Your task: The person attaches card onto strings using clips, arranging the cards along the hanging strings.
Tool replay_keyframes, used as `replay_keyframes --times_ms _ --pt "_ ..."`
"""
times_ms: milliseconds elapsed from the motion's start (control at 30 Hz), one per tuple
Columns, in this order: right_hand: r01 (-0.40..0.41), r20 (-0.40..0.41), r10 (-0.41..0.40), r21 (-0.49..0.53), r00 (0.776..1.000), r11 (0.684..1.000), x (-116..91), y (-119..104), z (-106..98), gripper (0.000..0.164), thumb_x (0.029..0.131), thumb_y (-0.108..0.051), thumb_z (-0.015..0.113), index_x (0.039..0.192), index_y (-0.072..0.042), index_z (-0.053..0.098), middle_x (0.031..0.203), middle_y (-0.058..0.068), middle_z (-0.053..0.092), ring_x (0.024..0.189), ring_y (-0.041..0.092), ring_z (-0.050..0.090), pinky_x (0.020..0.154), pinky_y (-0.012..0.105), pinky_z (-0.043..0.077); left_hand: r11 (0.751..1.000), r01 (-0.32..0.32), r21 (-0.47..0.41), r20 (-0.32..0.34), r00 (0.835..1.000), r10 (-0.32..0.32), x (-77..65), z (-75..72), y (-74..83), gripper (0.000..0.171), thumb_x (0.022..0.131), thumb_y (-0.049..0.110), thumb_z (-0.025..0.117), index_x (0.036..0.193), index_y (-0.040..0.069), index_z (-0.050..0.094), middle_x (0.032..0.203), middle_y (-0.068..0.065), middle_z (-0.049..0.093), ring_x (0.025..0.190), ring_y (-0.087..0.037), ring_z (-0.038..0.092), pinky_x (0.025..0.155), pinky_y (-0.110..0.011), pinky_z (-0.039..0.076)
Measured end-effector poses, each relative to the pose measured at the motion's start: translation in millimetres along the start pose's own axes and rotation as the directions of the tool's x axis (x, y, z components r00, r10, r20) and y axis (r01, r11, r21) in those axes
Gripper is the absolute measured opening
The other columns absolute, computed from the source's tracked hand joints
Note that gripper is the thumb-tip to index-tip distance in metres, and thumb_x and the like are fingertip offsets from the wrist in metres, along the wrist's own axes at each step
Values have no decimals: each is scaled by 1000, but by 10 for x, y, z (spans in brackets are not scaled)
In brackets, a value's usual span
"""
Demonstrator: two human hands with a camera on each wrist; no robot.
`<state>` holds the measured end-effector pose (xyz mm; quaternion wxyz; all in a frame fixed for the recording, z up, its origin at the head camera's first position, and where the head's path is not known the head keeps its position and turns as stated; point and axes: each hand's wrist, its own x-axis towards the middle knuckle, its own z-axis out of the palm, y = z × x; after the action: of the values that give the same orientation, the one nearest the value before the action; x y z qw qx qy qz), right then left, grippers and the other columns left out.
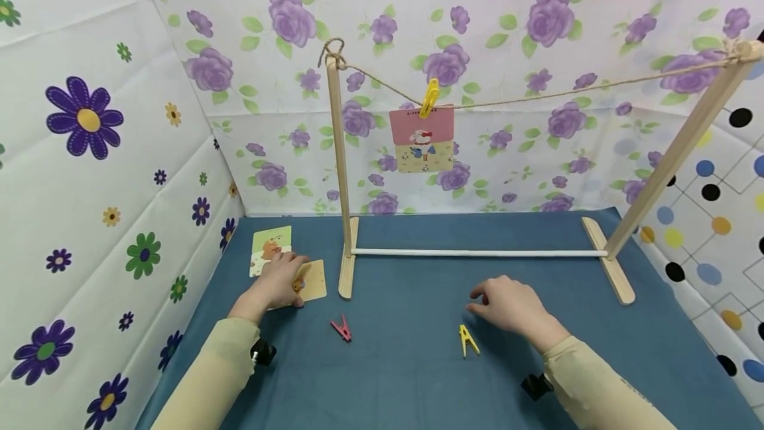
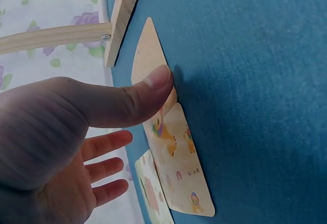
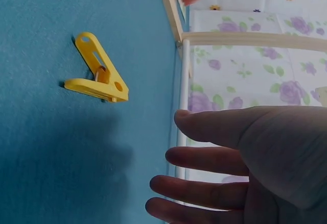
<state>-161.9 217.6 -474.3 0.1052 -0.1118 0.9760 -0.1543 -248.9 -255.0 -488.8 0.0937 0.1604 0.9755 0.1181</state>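
Note:
My left hand (image 1: 278, 282) is over a tan picture card (image 1: 313, 280) on the left, with the thumb (image 2: 159, 78) pinching at its near edge. The index finger is hidden in the left wrist view; the other fingers extend loosely. More printed tan card (image 2: 179, 157) shows below the thumb, overlapping the first. A green-and-white picture card (image 1: 271, 243) lies just behind. My right hand (image 1: 514, 307) hovers with relaxed fingers and holds nothing. Close to it, a yellow clothespin (image 1: 468, 341) lies on the cloth. A pink clothespin (image 1: 342, 328) lies right of my left hand.
A wooden frame stands at the back, with a left post (image 1: 338, 151), right post (image 1: 674, 158) and white bottom bar (image 1: 477, 253). From its string (image 1: 567, 91) hangs a pink-and-yellow card (image 1: 422, 144), clipped by a yellow clothespin (image 1: 429, 98). Blue cloth (image 1: 406, 363) covers the table.

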Motion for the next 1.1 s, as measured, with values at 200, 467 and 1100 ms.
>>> replay_keyframes --times_ms 200,467,1100 --pt "-9 3 9 23 1000 1000 -27 -10 74 31 97 -35 82 120 -14 81 94 0 73 72 10 64 61 37 55 1000 19 3 14 1000 -19 4 9 -2 89 72 10 101 149 4 58 147 -25 53 139 -49 40 112 -69 34" --pt "-44 12 43 62 999 997 -45 -38 156 32 96 -36 83 120 -15 82 89 -4 72 67 8 61 60 36 54 999 14 29 7 1000 -15 34 15 -17 89 71 12 102 148 4 59 143 -24 55 136 -48 43 111 -68 35" --pt "-88 -43 92 88 995 992 -163 -99 317 37 87 -44 90 110 -15 84 96 1 78 67 11 64 58 38 55 994 87 70 71 993 -92 193 6 20 94 63 12 107 143 2 59 145 -28 51 136 -49 39 118 -69 28"
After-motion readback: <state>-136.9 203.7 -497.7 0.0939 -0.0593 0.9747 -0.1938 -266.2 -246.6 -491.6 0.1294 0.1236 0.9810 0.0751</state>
